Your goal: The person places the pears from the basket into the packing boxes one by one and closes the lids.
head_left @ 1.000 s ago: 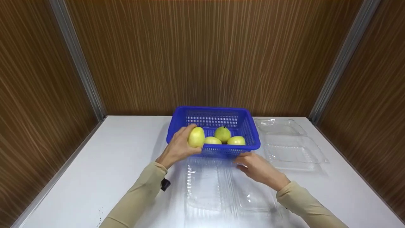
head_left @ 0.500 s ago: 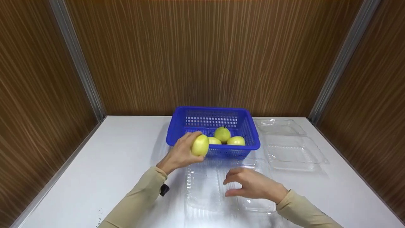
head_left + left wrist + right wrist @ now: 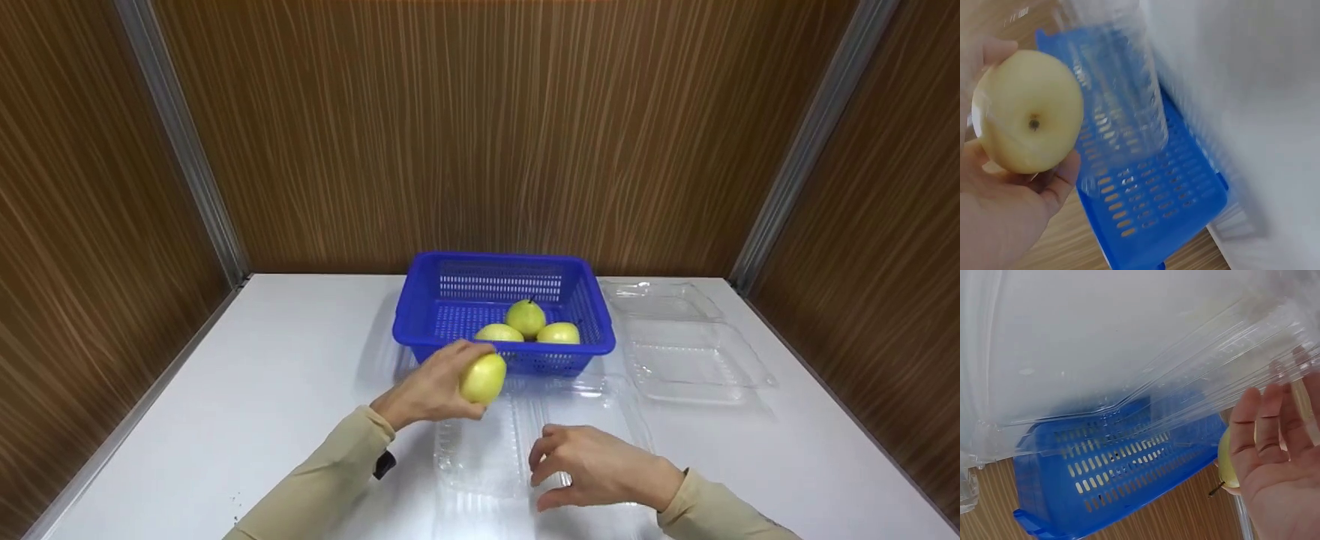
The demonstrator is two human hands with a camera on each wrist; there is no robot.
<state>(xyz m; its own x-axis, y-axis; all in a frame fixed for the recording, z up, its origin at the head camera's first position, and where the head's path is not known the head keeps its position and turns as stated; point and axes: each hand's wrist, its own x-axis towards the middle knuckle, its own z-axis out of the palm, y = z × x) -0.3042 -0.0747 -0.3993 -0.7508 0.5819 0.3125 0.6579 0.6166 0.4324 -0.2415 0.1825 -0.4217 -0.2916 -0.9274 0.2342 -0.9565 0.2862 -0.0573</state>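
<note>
My left hand (image 3: pixel 439 386) grips a yellow-green pear (image 3: pixel 483 379) just in front of the blue basket. The left wrist view shows the end of this pear (image 3: pixel 1033 112), with thumb and fingers around it. My right hand (image 3: pixel 600 466) holds nothing; its fingers are bent loosely over an opened clear plastic clamshell box (image 3: pixel 480 457). In the right wrist view the clear plastic (image 3: pixel 1100 343) lies beside its fingers (image 3: pixel 1244 422), and the pear's stem end shows behind them. Three more pears (image 3: pixel 526 319) sit in the blue basket (image 3: pixel 504 349).
More clear plastic boxes (image 3: pixel 694 364) lie at the right of the white table (image 3: pixel 300 352). Brown wood-patterned panels (image 3: pixel 480 135) stand behind and at both sides, with grey metal posts at the corners.
My left hand has brought the pear out over the basket's front rim, toward me and slightly right. My right hand has drawn back from the basket's front toward me, its fingers spreading.
</note>
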